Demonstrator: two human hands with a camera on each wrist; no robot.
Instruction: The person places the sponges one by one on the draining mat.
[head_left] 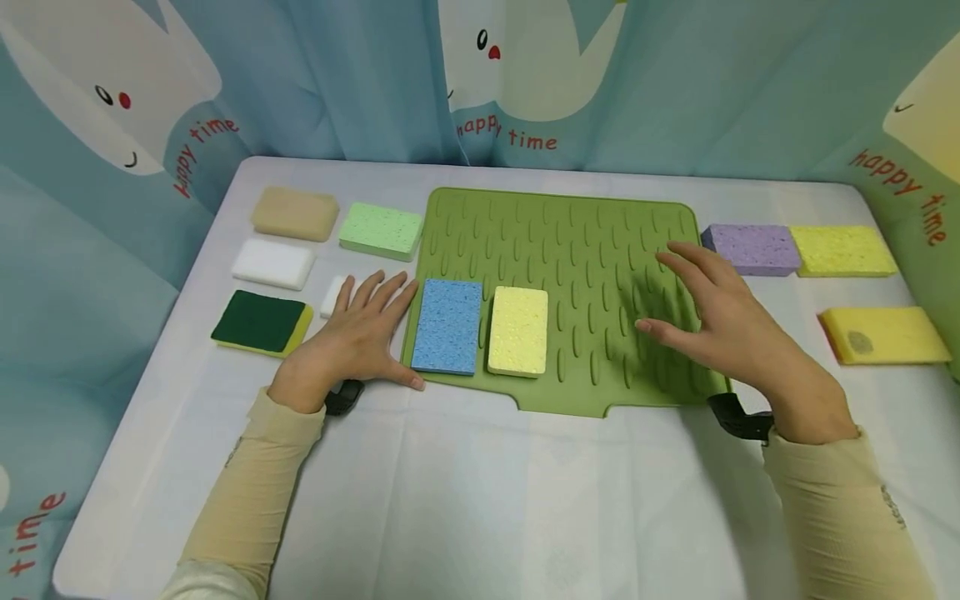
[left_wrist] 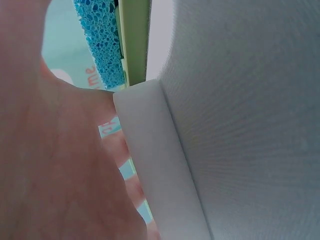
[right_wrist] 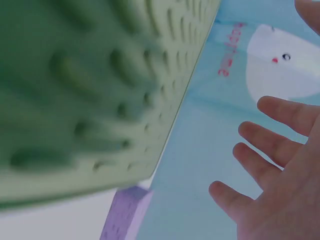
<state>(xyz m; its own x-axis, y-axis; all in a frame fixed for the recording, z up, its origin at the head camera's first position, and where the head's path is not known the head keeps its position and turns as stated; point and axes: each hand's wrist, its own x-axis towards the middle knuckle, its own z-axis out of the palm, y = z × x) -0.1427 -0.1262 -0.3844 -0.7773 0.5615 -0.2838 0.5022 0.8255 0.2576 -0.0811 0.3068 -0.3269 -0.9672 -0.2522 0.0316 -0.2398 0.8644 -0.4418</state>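
Observation:
My left hand (head_left: 352, 337) is spread low over a white sponge (head_left: 332, 296), most of which it hides. In the left wrist view the white sponge (left_wrist: 150, 160) lies right under the palm and fingers. Beside the fingertips a blue sponge (head_left: 447, 327) lies on the green ridged mat (head_left: 585, 217), with a pale yellow sponge (head_left: 518, 332) to its right. Over the mat's right side hovers my right hand (head_left: 723, 321), its fingers apart and holding nothing. The right wrist view shows those fingers (right_wrist: 270, 142) spread above the mat.
Left of the mat lie a beige sponge (head_left: 296, 213), a light green sponge (head_left: 381, 231), another white sponge (head_left: 273, 262) and a green-and-yellow scouring sponge (head_left: 262, 322). To the right are a purple sponge (head_left: 752, 249), a bright yellow sponge (head_left: 842, 251) and a stained yellow sponge (head_left: 885, 336). A curtain (head_left: 360, 75) hangs behind.

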